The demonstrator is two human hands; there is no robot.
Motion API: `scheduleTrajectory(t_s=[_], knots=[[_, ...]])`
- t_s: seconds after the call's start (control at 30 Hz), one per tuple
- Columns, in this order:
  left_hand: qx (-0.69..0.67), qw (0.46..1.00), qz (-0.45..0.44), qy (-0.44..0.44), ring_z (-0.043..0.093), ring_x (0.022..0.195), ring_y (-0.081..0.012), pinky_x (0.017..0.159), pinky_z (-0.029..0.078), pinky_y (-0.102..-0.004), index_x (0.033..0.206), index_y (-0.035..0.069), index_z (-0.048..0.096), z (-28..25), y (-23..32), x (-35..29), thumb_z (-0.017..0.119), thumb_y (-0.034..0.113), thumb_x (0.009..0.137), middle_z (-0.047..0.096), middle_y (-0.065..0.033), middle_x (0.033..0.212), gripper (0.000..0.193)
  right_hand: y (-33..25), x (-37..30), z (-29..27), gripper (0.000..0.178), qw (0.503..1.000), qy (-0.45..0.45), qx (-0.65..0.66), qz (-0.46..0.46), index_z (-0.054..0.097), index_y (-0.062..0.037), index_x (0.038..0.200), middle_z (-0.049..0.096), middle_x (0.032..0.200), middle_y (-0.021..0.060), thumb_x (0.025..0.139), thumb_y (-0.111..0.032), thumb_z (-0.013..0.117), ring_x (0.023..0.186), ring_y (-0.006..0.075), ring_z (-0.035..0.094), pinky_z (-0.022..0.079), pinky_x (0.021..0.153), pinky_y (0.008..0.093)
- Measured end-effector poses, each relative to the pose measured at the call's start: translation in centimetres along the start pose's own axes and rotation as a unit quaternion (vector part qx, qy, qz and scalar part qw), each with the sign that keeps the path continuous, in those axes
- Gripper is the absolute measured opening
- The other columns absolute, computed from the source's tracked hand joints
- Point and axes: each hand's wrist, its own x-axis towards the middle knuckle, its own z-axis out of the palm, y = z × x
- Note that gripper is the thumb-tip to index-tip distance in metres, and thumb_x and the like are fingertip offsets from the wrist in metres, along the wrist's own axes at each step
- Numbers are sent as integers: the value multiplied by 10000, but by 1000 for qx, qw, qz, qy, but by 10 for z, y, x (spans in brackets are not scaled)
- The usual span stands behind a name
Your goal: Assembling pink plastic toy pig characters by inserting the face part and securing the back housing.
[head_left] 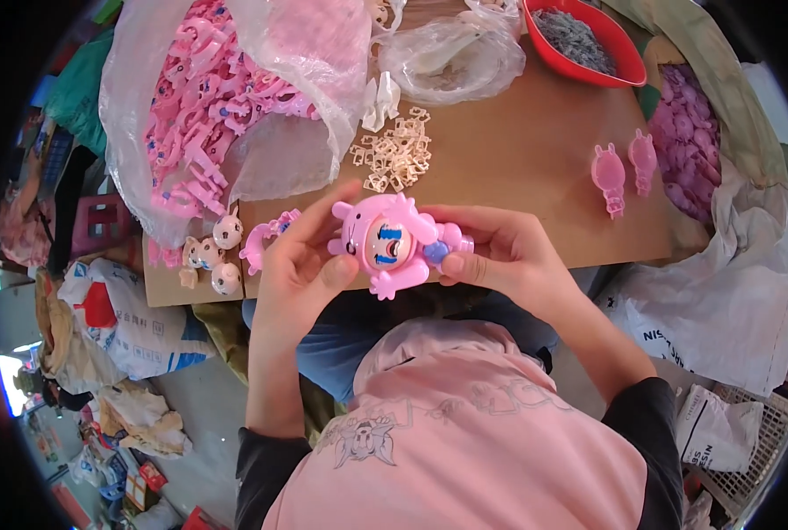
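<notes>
Pink toy (396, 212) supported between two bare hands at the centre of the frame, over the near edge of the brown tabletop (535, 168); its head is directed toward the left of the frame and its body toward the right, with the painted face turned upward. The head end is grasped by the left hand (304, 265), the thumb being laid beside the rounded ear and the fingers passed behind. The narrower body end is pinched by the right hand (513, 253), its thumb set close to the blue round part (435, 253); the contact of the fingers hidden beneath cannot be told. From the glossy surface, a light, stiff, probably hollow plastic shell may be inferred, somewhat slippery and little inclined to yield under pressure. The projecting limbs are judged the weaker parts and are best not used as handles; a firmer hold should be afforded by the broad rim of the head and by the body. Pressure on the painted face is best avoided, since scuffing could result. Similar thin-walled pink pieces (608, 177) are seen at the right of the frame, and a heap of cream clips (394, 152) above centre.
</notes>
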Motion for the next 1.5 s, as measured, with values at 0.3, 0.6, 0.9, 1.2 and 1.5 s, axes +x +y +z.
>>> scheduleTrajectory(t_s=[0.3, 0.6, 0.9, 1.2, 1.5], knots=[[0, 999, 2, 49, 592, 989, -170, 857, 499, -293, 1211, -61, 523, 13, 1, -4, 686, 37, 789, 607, -104, 1090, 463, 8, -7, 0, 326, 988, 50, -147, -4, 552, 27, 1190, 648, 943, 62, 908, -133, 585, 820, 82, 594, 504, 731, 246], [20, 996, 21, 89, 608, 967, -182, 862, 511, -305, 1178, -63, 553, 8, 3, -7, 708, 13, 746, 616, -124, 1084, 465, 15, 0, 5, 279, 992, 42, -70, -95, 580, 55, 1107, 654, 925, 112, 877, -99, 614, 856, 123, 633, 520, 746, 247], [-62, 995, 5, 84, 597, 980, -177, 845, 497, -278, 1270, -32, 416, 14, 1, -11, 739, 49, 749, 599, -160, 1114, 618, 15, -2, 0, 376, 970, 29, -236, -57, 581, 61, 1123, 639, 992, 84, 796, -78, 704, 869, 120, 602, 498, 781, 265], [-148, 980, -32, 128, 583, 933, -161, 817, 488, -281, 1323, 41, 363, -2, -15, -18, 753, 33, 719, 594, -94, 1018, 719, 25, 14, 10, 362, 995, 11, -80, 63, 565, 48, 1129, 634, 950, 94, 822, -111, 672, 805, 97, 606, 497, 656, 216], [-196, 969, -50, 145, 550, 977, -157, 858, 437, -284, 1333, 36, 355, -18, -32, -58, 760, 106, 711, 570, -54, 1014, 746, 54, 18, 25, 310, 993, -52, -85, 58, 547, 72, 1108, 642, 954, 127, 830, -26, 645, 809, 156, 639, 531, 687, 254]])
